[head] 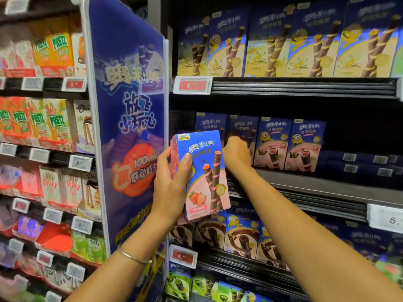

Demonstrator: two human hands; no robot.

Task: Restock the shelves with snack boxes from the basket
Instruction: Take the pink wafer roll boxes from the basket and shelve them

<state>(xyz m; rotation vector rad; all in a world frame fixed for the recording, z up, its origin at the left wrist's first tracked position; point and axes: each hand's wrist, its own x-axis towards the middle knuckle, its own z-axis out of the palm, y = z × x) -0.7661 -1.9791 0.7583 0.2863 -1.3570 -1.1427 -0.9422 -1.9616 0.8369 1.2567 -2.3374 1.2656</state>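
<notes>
We count two hands, the left hand [170,184] and the right hand [236,155], and one bracelet [133,257] on the left wrist. The left hand holds a stack of strawberry boxes [205,175]. Its side edges show more than one, but we cannot tell the exact number. On the middle shelf [305,182] four pink boxes [273,144] stand in the front row. The top shelf [305,86] shows five yellow boxes [268,46] face-on, with a sliver of another at the right edge. Below, we make out four brown boxes [242,234]. There is one blue banner [128,105], and this bay has two red price tags [192,85] and one white price tag [386,219].
</notes>
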